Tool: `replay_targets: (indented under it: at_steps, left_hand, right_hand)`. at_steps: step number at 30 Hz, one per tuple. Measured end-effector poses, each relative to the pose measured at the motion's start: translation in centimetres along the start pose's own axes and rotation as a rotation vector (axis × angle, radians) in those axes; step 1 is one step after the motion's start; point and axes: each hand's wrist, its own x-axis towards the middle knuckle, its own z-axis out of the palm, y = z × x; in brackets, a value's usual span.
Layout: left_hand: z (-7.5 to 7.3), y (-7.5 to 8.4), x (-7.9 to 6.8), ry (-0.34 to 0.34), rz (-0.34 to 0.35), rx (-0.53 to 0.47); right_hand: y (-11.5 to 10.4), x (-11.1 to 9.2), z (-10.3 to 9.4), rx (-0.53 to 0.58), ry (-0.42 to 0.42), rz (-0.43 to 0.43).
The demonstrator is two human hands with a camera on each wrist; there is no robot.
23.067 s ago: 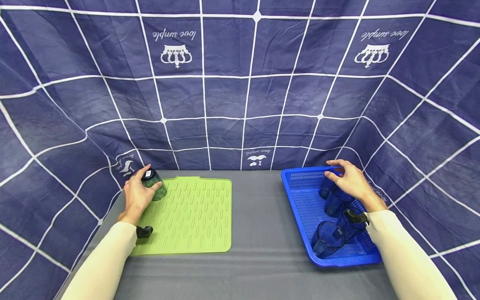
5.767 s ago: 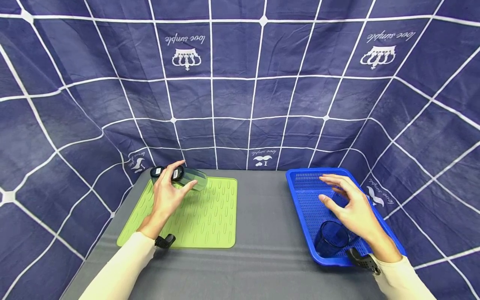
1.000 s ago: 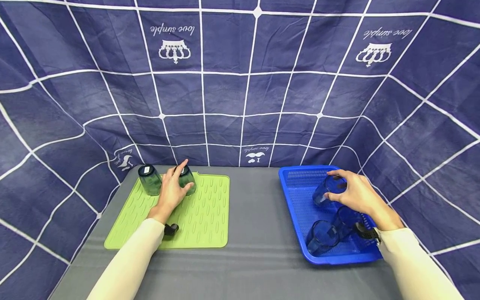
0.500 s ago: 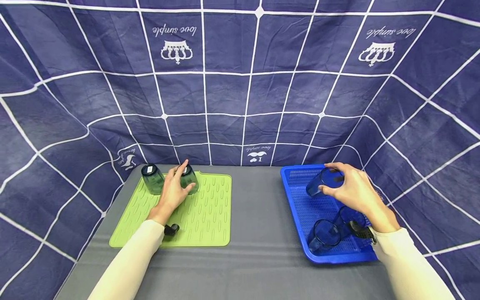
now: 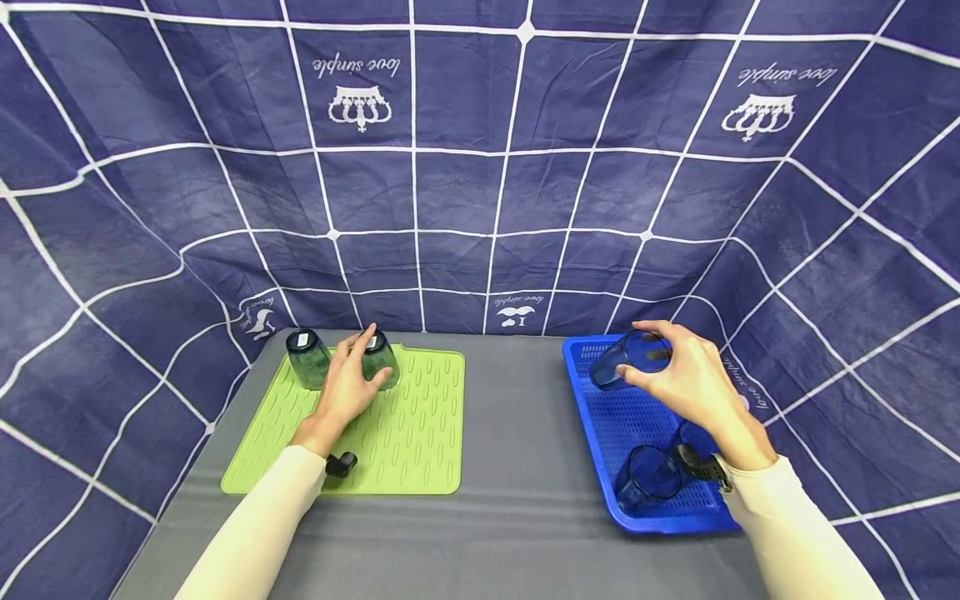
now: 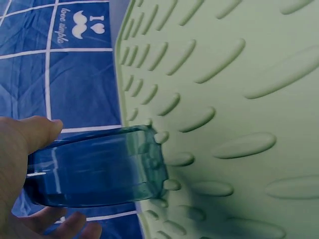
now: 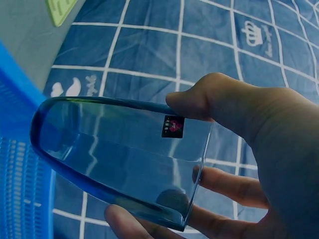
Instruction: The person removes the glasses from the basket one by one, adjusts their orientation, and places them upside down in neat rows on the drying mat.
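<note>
On the left, a green-tinted drinking glass [image 5: 386,371] stands upside down near the far edge of a lime-green drying mat [image 5: 420,442]. My left hand [image 5: 345,390] curls round its upper part; in the left wrist view the glass [image 6: 94,169] has its rim down on the mat's ridges. A second inverted glass [image 5: 307,364] stands just left of it. My right hand [image 5: 693,379] grips a blue-tinted glass [image 5: 609,372] by its end, thumb on one side and fingers on the other. That glass tilts leftward over the far part of the blue basket [image 5: 594,442]. Its sticker shows in the right wrist view.
Two more blue glasses lean in the near part of the basket: one at the front [image 5: 648,477], one partly behind my right wrist [image 5: 692,435]. Grey cloth [image 5: 517,433] lies between mat and basket. A blue checked curtain [image 5: 480,192] closes off the back and sides.
Over the last second my right hand has moved left and drawn its glass leftward, tilting it more. My left hand has stayed at its glass. Earlier, the mat held only one glass.
</note>
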Motion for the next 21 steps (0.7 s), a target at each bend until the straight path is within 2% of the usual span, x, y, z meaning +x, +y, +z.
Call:
replay_targets:
  at_steps: [8, 13, 21]
  left_hand:
    - [-1.3, 1.1, -0.6, 0.008, 0.004, 0.021]
    - [-2.0, 2.2, -1.2, 0.064, 0.018, 0.010]
    - [-2.9, 4.1, -2.1, 0.129, 0.078, 0.003]
  right_hand:
    - [-1.6, -0.1, 0.1, 0.064, 0.042, -0.003]
    - [-2.5, -0.4, 0.3, 0.120, 0.049, -0.010]
    - [-3.6, -1.1, 0.8, 0.218, 0.064, 0.017]
